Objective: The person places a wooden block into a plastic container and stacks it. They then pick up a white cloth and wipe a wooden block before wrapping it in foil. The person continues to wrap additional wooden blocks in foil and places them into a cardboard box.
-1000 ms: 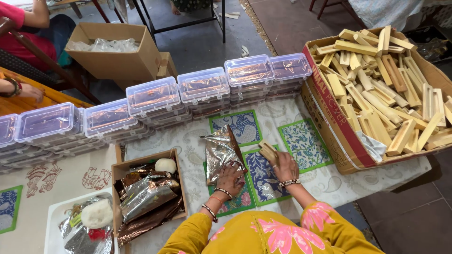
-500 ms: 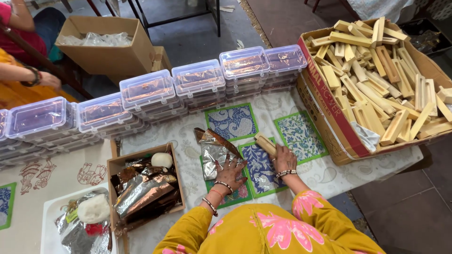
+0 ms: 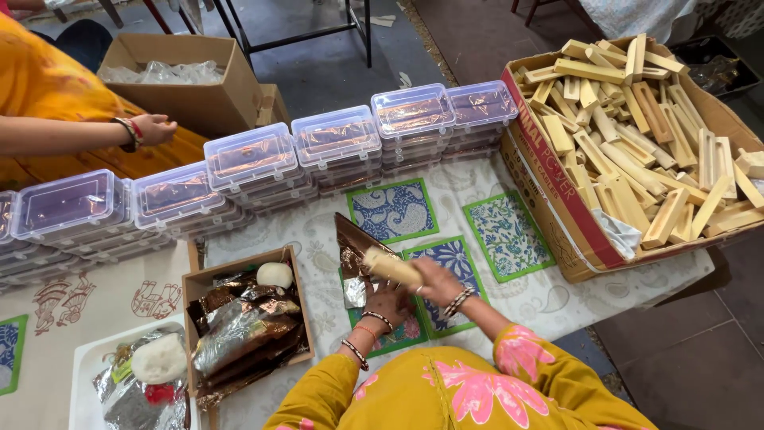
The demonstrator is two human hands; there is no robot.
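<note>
Right hand (image 3: 434, 280) closed round one end of a pale wooden block (image 3: 391, 267), held low over the patterned cloth (image 3: 509, 299). Left hand (image 3: 387, 302) curled, fingers seemingly pinching the lower edge of a crinkled foil pouch (image 3: 356, 259), though grip partly hidden. Pouch mouth pointed up-left, block's far end lying across it. Small open carton of foil wrappers (image 3: 239, 326) just left; row of clear lidded plastic boxes (image 3: 334, 139) beyond; big carton of wooden blocks (image 3: 637, 135) to the right. Bare cloth between.

Single head view, steeply downward, close over table (image 3: 509, 310)
</note>
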